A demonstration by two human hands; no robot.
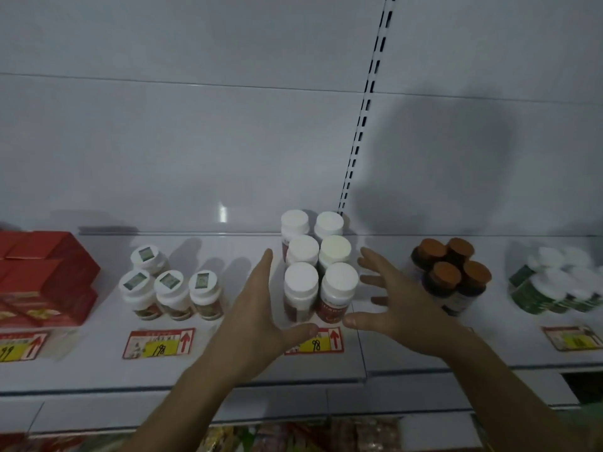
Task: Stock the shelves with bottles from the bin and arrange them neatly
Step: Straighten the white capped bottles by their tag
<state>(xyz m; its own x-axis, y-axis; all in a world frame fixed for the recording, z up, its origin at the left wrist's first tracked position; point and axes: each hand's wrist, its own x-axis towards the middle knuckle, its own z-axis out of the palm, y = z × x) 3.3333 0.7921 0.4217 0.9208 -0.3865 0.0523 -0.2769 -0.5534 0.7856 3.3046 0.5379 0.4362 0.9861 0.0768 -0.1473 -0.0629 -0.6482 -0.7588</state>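
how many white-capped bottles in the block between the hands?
6 white-capped bottles, in two columns of three: front pair, middle pair, back pair. Left hand and right hand flank the block. None seems hidden.

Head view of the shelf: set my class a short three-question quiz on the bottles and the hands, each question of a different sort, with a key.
1. Count: how many white-capped bottles stand in the block between the two hands?
2. True or false: the right hand is curled tightly round a bottle.
3. Choose: the orange-capped bottles stand (A) left of the red boxes, (B) right of the white-capped block, (C) on the shelf below.

Key: 1. Six, in two columns of three. 2. False; both it and the left hand are open, flanking the block. 3. B.
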